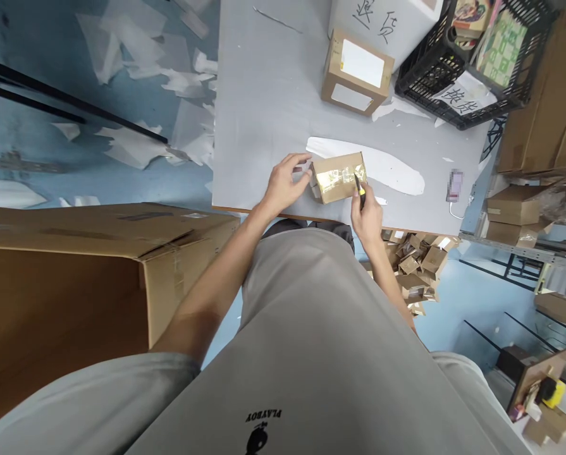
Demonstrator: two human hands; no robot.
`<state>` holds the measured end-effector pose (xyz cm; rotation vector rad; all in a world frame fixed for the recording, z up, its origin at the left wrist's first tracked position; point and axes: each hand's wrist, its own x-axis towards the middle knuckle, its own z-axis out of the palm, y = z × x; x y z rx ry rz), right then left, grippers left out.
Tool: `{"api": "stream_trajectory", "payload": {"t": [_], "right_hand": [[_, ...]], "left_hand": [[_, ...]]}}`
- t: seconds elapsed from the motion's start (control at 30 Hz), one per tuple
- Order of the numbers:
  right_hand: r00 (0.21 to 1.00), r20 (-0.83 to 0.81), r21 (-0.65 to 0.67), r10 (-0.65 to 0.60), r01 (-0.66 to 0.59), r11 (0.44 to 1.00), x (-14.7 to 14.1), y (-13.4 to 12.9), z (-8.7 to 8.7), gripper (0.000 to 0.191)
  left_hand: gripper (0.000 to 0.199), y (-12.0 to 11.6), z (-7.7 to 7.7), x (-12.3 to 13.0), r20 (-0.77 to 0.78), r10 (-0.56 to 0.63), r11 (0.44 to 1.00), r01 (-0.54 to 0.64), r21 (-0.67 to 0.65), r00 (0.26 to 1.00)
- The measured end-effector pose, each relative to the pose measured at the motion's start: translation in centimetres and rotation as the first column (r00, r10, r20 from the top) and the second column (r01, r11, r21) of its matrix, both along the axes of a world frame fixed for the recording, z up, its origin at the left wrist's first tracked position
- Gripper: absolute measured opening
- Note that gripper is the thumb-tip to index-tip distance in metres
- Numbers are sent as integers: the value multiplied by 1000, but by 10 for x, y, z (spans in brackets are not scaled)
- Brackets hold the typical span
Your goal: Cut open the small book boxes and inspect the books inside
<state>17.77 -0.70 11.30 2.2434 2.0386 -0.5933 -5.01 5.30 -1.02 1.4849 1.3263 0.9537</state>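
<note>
Near the front edge of the grey table [264,126], a small taped carton [338,179] is lying, probably light and stiff-walled, best steadied by its ends, the left hand [283,184] is curving beside it, fingers parted, and the right hand [367,216] is gripping a cutter [360,192].

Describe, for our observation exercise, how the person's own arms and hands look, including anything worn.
The left grip and right grip are bare hands; no glove or watch shows. Both arms are bare below the loose, short grey sleeves of a plain-coloured shirt. Its front bears black PLAYBOY lettering, upside down here.
</note>
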Motion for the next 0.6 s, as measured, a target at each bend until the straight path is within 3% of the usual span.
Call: {"api": "stream_trajectory", "payload": {"t": [0.1,0.23,0.6], "right_hand": [[989,-142,-60,-37,28,998,-11,-12,-3,51],[961,-274,-69,44,-65,996,-19,-15,-4,46],[981,-150,-166,123,-148,975,-40,8,9,49]], "left_hand": [[35,15,15,-1,54,-43,999,44,-18,998],[29,27,25,-2,62,-107,989,113,-94,992],[37,40,24,-6,111,-84,977,103,-184,990]]}}
